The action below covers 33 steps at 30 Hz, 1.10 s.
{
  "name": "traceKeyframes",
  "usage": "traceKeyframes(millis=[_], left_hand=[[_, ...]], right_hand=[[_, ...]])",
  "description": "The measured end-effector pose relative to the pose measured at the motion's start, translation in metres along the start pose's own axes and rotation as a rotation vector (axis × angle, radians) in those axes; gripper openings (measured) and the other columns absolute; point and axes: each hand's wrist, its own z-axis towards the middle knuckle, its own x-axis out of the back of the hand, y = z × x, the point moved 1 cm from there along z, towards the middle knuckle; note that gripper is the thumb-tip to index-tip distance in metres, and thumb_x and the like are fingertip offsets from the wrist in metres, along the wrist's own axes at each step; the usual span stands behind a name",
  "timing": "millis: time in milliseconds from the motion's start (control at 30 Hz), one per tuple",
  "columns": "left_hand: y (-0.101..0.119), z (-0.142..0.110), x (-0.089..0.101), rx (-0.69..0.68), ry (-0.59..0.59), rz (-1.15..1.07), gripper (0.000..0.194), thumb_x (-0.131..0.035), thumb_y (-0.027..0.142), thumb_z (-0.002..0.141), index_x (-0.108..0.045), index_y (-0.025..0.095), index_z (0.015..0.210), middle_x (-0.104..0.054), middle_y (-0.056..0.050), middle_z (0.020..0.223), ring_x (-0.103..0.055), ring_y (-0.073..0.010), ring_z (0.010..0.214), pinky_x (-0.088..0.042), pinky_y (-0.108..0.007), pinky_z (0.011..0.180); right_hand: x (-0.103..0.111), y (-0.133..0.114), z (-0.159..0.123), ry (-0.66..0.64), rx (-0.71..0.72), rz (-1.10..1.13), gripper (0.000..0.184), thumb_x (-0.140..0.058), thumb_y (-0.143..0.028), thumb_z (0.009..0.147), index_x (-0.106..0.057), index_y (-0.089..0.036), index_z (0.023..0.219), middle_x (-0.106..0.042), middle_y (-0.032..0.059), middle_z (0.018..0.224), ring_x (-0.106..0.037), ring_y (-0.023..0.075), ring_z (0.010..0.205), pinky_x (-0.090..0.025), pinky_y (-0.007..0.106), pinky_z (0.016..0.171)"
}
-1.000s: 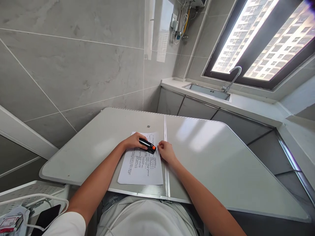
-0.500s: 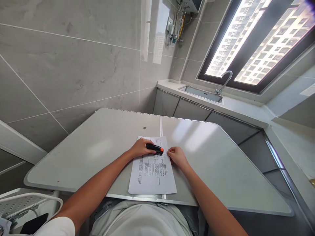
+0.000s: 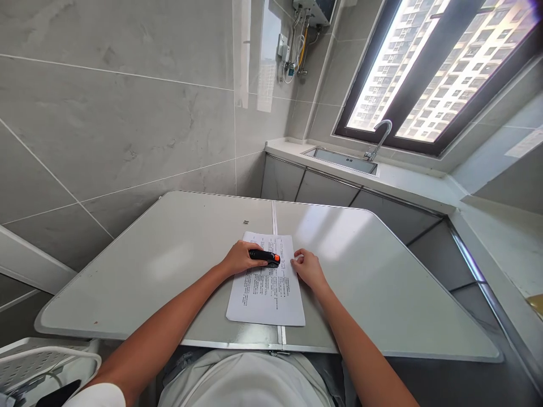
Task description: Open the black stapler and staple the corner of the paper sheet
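Note:
A printed sheet of paper (image 3: 267, 288) lies on the pale grey folding table (image 3: 169, 254), across its centre seam. My left hand (image 3: 240, 257) is closed round a black tool with an orange tip (image 3: 265, 257), held over the upper part of the sheet with the tip pointing right. My right hand (image 3: 307, 267) rests at the sheet's right edge with its fingers curled, touching the paper. What, if anything, lies under those fingers is hidden.
A small dark mark or staple (image 3: 245, 222) sits on the table beyond the paper. A counter with a sink (image 3: 339, 159) and tap (image 3: 379, 135) runs under the window at the back right. A white wire rack (image 3: 38, 362) stands at the lower left.
The view has swung a little, so the paper now straddles the table seam in the picture. Both hands keep their places on the sheet; the tool now lies more level.

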Motion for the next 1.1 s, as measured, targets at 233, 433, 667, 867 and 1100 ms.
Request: traceKeyframes(millis=[233,433,667,867,1100], left_hand=[[0.003,0.001,-0.010,0.000,-0.013,-0.030,0.037,-0.086,0.050,0.075,-0.081,0.021,0.098,-0.077,-0.003,0.084,-0.067,-0.0188,0.075,-0.049,-0.030,0.070],[0.004,0.002,-0.016,-0.019,-0.016,-0.019,0.038,-0.086,0.051,0.074,-0.081,0.021,0.097,-0.075,-0.003,0.082,-0.065,-0.0181,0.072,-0.048,-0.030,0.068],[0.008,0.003,-0.012,-0.066,-0.008,-0.050,0.048,-0.084,0.046,0.076,-0.074,0.023,0.116,-0.076,-0.006,0.108,-0.068,-0.0238,0.096,-0.053,-0.036,0.087],[-0.008,0.002,0.012,-0.047,-0.169,-0.023,0.061,-0.087,0.039,0.071,-0.066,0.024,0.126,-0.070,-0.007,0.117,-0.065,-0.0196,0.086,-0.052,-0.032,0.077],[-0.019,0.005,0.015,-0.128,-0.278,0.023,0.058,-0.088,0.041,0.070,-0.068,0.023,0.121,-0.066,-0.007,0.117,-0.061,-0.0269,0.108,-0.050,-0.036,0.091]], right_hand=[[0.008,-0.001,0.001,0.057,0.043,-0.172,0.008,-0.056,-0.022,0.089,-0.056,-0.024,0.097,-0.061,-0.0033,0.067,-0.058,0.0181,0.068,-0.036,0.026,0.058],[0.013,0.000,0.001,0.052,0.063,-0.226,0.016,-0.057,-0.016,0.085,-0.045,-0.025,0.089,-0.058,-0.0044,0.068,-0.052,0.0174,0.065,-0.032,0.027,0.057],[0.014,0.001,0.000,0.082,0.041,-0.313,0.024,-0.057,-0.013,0.081,-0.036,-0.025,0.084,-0.056,-0.0028,0.073,-0.050,0.0180,0.066,-0.027,0.027,0.057],[0.018,-0.009,-0.004,0.151,0.152,-0.224,0.023,-0.064,-0.025,0.085,-0.042,-0.024,0.080,-0.049,-0.0047,0.066,-0.045,0.0163,0.062,-0.030,0.028,0.058],[-0.011,-0.038,-0.022,-0.130,0.626,-0.044,0.037,-0.071,-0.036,0.091,-0.061,-0.027,0.125,-0.067,0.0056,0.118,-0.062,0.0238,0.108,-0.049,0.035,0.093]])
